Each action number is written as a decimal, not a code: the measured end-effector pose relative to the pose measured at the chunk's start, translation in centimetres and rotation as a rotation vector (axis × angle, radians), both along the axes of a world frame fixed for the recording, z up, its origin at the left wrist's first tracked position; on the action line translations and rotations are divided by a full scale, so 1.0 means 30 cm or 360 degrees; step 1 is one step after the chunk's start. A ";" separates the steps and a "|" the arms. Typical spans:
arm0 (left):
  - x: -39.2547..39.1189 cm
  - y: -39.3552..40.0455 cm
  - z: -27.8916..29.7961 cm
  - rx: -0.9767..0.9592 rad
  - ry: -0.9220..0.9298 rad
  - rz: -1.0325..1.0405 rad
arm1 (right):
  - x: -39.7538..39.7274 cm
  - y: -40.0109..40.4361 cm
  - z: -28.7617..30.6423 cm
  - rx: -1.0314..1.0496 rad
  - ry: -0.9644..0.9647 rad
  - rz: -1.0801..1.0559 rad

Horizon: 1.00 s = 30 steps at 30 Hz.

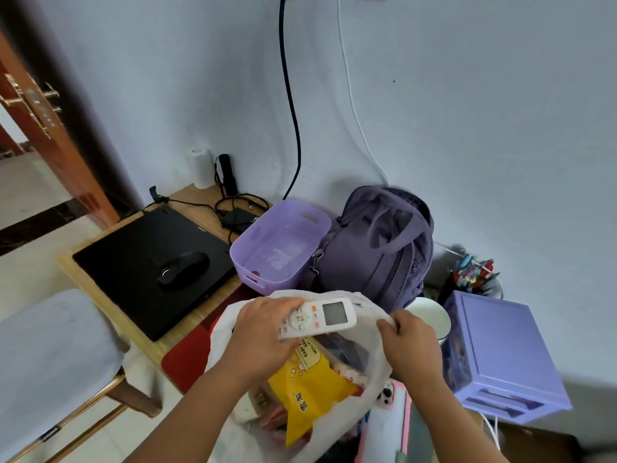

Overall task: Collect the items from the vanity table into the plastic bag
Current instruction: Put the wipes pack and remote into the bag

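Holding a white air-conditioner remote control with a small grey screen, the left hand has its fingers curled round the button end, just above the mouth of a thin white plastic bag. At three o'clock from it, the right hand pinches the bag's rim and holds the bag open. Inside the bag lies a yellow soft packet with printed lettering, among other things too jumbled to tell.

A light wooden vanity table stands against a pale blue-grey wall. At ten o'clock from the bag a closed black laptop lies flat with a black computer mouse resting on its lid. At twelve o'clock sits a lilac plastic basket, and just beside it, toward one o'clock, a purple fabric backpack leans upright at the wall. At three o'clock stands a lilac plastic drawer unit. A white cylinder and a black torch stand at the table's far edge. A black cable and a white cable hang down the wall. At nine o'clock a grey-cushioned chair stands on the pale floor, and a brown door shows at far left.
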<state>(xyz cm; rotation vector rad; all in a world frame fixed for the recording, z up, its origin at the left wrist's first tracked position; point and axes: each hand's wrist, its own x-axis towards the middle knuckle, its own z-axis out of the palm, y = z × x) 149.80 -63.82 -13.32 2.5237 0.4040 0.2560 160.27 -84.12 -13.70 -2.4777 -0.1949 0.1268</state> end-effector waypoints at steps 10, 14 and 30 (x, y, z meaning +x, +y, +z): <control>0.124 -0.078 -0.013 0.0324 0.0151 -0.0575 | -0.006 -0.012 0.005 0.0124 -0.0133 0.0053; 0.133 -0.070 -0.029 0.0336 0.0080 -0.0444 | -0.006 -0.031 0.011 0.0072 -0.0102 0.0057; -0.025 -0.088 -0.015 -0.0319 -0.0179 -0.0066 | -0.179 -0.083 0.049 0.0058 -0.0261 -0.0073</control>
